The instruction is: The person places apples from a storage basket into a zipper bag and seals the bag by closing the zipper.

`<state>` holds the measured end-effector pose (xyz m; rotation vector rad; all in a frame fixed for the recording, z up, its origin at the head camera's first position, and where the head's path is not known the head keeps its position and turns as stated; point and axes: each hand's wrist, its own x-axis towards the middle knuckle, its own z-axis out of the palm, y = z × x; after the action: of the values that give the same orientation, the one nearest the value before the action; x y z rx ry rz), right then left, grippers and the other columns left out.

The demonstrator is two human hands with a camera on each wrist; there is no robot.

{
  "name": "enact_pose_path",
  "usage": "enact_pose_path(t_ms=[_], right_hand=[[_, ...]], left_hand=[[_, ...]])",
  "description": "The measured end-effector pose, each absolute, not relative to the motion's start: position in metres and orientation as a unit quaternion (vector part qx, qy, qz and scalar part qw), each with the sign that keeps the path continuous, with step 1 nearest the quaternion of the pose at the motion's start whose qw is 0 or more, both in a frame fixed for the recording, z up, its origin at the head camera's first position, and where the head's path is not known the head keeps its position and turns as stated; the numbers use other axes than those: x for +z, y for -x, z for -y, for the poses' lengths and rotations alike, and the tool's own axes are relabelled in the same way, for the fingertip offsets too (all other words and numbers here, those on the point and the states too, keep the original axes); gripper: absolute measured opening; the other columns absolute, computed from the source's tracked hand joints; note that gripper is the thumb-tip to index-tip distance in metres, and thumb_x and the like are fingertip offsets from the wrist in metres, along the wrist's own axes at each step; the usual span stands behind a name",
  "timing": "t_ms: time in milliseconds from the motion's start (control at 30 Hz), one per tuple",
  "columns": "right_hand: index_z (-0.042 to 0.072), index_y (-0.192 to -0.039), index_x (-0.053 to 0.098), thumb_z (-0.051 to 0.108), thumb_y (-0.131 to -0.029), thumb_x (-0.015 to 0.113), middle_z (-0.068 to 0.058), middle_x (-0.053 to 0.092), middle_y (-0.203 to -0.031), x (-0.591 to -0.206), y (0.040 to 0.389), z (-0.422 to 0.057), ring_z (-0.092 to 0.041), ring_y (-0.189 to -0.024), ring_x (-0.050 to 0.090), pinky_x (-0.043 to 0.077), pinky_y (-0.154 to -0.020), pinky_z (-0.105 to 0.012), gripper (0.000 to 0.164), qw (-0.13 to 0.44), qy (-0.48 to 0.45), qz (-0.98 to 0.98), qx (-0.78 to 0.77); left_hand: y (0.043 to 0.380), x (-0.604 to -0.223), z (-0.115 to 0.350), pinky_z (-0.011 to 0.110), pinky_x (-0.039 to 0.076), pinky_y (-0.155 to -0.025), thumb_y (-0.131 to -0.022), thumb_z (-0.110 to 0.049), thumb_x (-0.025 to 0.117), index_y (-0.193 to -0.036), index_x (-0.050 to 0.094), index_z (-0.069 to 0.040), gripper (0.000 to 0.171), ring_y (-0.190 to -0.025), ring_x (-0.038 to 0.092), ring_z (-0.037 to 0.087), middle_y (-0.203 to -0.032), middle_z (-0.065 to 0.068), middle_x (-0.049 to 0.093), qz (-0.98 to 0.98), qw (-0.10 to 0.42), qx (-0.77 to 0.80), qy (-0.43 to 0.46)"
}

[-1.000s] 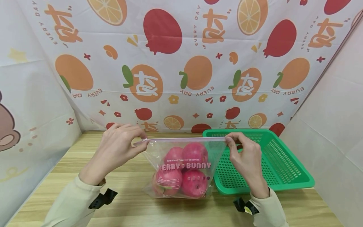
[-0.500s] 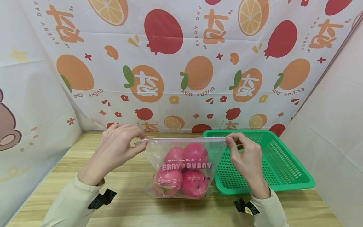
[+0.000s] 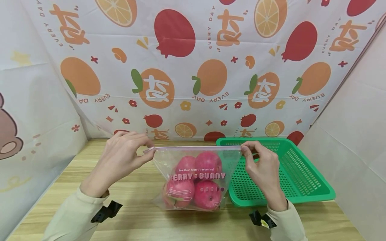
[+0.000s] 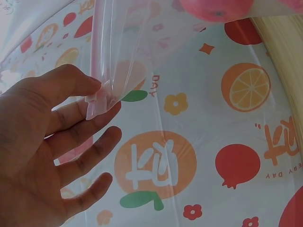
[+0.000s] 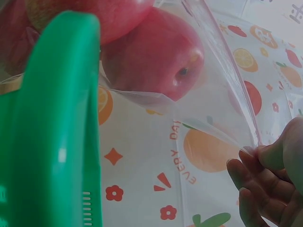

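A clear zip bag [image 3: 229, 167] with pink lettering stands on the wooden table, its pink zip strip [image 3: 196, 148] stretched straight across the top. Several red apples [image 3: 208, 194] fill its lower part. At the strip's left end my left hand [image 3: 125, 152] pinches the corner between thumb and forefinger. The left wrist view shows a small pale slider [image 4: 97, 101] right at those fingertips, with the other fingers spread loosely. My right hand [image 3: 263, 164] pinches the opposite top corner, seen also in the right wrist view, where the bag's edge runs to the thumb [image 5: 272, 153].
A green plastic basket [image 3: 313, 177] with perforated walls stands right of the bag, partly behind it and beneath the right hand. Fruit-printed cloth [image 3: 187, 83] hangs behind the table [image 3: 129, 214], and pale cloth walls [image 3: 349, 134] flank both sides.
My left hand has slid slightly outward to the left at the end of the zip strip. The right hand, bag and apples keep practically the same place.
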<state>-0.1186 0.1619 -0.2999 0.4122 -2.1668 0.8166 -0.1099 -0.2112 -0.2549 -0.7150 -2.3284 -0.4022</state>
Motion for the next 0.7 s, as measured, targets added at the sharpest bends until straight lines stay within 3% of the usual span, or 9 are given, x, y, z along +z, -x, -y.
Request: enact_pose_path(t_ms=[700], right_hand=[[0.006, -0.096, 0.069, 0.006, -0.095, 0.07, -0.003, 0.068, -0.078, -0.3019, 0.1154, -0.1605, -0.015, -0.071, 0.067, 0.046, -0.067, -0.006, 0.001, 0.378, -0.173, 0.848, 0.328]], left_hand=[[0.1029, -0.2552, 0.212, 0.045, 0.051, -0.077, -0.074, -0.01, 0.072, -0.078, 0.068, -0.021, 0.013, -0.067, 0.06, 0.011, -0.074, -0.011, 0.067, 0.876, 0.354, -0.166, 0.283]])
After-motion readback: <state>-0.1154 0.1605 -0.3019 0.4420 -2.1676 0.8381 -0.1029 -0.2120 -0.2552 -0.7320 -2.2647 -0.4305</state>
